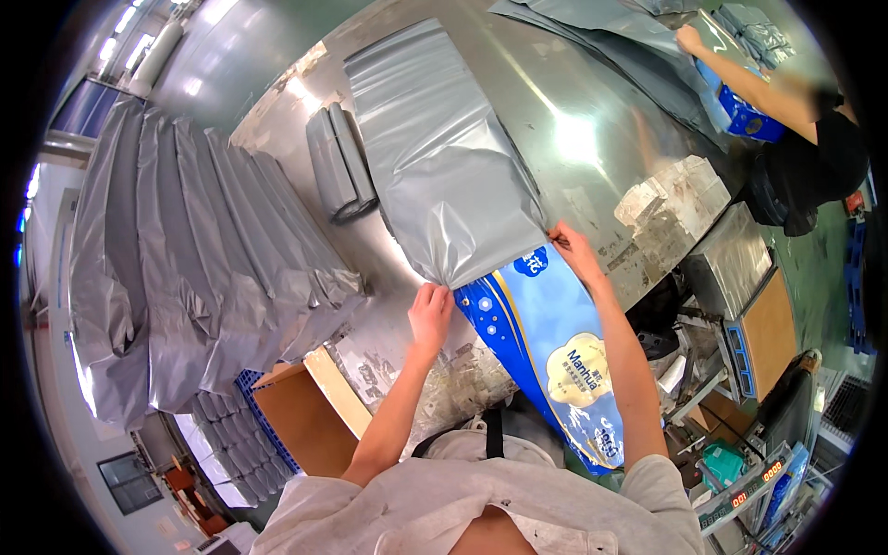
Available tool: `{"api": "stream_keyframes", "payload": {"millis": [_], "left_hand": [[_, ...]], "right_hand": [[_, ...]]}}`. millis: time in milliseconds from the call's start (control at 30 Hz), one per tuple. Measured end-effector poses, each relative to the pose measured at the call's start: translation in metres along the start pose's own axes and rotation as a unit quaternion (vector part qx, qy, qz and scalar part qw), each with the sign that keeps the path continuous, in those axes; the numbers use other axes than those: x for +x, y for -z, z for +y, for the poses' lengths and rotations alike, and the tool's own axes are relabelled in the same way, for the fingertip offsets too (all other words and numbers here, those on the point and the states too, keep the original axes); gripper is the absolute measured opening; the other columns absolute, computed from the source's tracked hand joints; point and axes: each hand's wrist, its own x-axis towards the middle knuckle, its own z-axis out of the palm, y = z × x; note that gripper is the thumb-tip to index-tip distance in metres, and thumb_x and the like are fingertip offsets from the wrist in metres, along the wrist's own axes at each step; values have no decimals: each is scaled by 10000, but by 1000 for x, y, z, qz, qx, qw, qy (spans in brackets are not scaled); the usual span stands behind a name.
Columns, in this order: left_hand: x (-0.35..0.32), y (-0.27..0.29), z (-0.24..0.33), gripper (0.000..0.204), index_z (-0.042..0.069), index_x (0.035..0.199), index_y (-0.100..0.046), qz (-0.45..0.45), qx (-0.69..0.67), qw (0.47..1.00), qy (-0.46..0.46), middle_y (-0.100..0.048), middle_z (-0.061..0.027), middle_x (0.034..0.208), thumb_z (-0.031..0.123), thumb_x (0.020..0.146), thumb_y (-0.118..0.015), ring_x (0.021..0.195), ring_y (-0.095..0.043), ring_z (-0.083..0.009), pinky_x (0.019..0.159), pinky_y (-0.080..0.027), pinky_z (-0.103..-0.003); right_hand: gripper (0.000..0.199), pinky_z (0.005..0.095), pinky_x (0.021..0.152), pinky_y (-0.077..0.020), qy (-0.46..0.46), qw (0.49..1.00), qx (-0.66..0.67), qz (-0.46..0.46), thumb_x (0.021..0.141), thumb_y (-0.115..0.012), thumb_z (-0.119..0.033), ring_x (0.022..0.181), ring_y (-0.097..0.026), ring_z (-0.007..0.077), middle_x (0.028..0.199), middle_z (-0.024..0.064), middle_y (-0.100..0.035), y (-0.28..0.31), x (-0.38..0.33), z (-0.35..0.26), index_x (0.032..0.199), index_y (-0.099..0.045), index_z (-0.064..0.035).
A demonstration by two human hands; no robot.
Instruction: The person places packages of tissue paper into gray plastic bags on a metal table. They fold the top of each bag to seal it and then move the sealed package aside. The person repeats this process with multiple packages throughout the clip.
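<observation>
A long grey plastic bag (439, 139) lies flat on the metal table, its near end toward me. Out of that end comes a blue printed package (546, 324), which slants down toward my body; its far part is hidden under the grey plastic. My left hand (431, 316) pinches the left corner of the bag's edge, where the plastic is gathered in creases. At the right corner of the same edge, my right hand (572, 250) grips the bag with bent fingers, close beside the package. My right forearm runs along the package's right side.
Left of the bag lie rolled grey bags (340, 165). Several large grey bags (185, 250) hang in a row farther left, above a cardboard box (310, 416). At the far right, a co-worker's arm (758, 88) reaches over another blue package (747, 118). Worn tape (673, 203) covers the table's right edge.
</observation>
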Motion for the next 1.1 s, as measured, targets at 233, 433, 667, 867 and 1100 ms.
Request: {"api": "stream_keyframes", "payload": {"millis": [233, 433, 667, 867, 1100], "left_hand": [[-25, 8, 18, 79, 66, 917, -607, 72, -53, 990, 107, -570, -132, 1094, 81, 862, -662, 980, -582, -277, 786, -505, -365], [-69, -12, -13, 496, 73, 1280, -443, 78, -613, 690, 378, -462, -160, 1403, -60, 816, -553, 1256, -470, -269, 994, -411, -363], [-57, -24, -38, 599, 32, 1405, -371, -109, -225, 929, 271, -491, -192, 1332, -53, 832, -528, 1080, -604, -294, 868, -506, -356], [-56, -28, -42, 513, -3, 1330, -437, -85, -75, 966, 231, -645, -212, 1066, -14, 837, -581, 872, -679, -326, 761, -542, -383], [-47, -24, -52, 246, -54, 1054, -600, -94, -132, 957, 240, -688, -238, 896, 44, 829, -591, 830, -695, -346, 714, -521, -400]], "right_hand": [[160, 365, 853, -487, -23, 997, 58, -54, 873, -601, -81, 936, -647, 256, 999, 149, -680, -16, 1, -10, 1026, -608, -32], [174, 358, 865, -483, -25, 996, 65, -61, 867, -602, -86, 959, -637, 238, 1025, 133, -679, -20, -1, -2, 1028, -602, -22], [164, 365, 841, -478, -32, 993, 84, -76, 858, -599, -102, 923, -628, 246, 950, 127, -656, -22, -1, -6, 1002, -573, -29], [160, 362, 818, -472, -26, 993, 81, -78, 877, -580, -128, 905, -622, 244, 945, 120, -645, -22, -5, -7, 1007, -546, -42], [149, 347, 849, -461, -41, 989, 107, -93, 913, -552, -139, 951, -613, 204, 969, 100, -656, -19, -9, -6, 1026, -545, -43]]}}
